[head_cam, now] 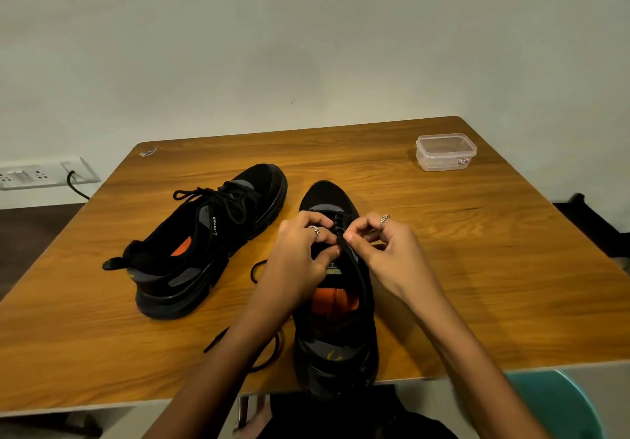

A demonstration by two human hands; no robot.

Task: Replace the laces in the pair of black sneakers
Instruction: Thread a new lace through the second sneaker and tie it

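Note:
Two black sneakers with orange insoles stand on the wooden table (477, 268). The left sneaker (201, 244) lies angled, laced, with a loose bow on top. The right sneaker (335, 322) points away from me, heel at the table's near edge. Over its eyelets my left hand (300, 261) curls its fingers on the tongue and lacing, and my right hand (385, 251) pinches a black lace (358, 268) that runs back along the shoe's right side. Another stretch of black lace (259, 353) loops on the table, partly hidden by my left forearm.
A clear plastic box (446, 151) with its lid on stands at the table's far right corner. A wall socket strip with a plugged cable (73, 179) is on the left wall. A teal chair (559, 404) shows at the lower right.

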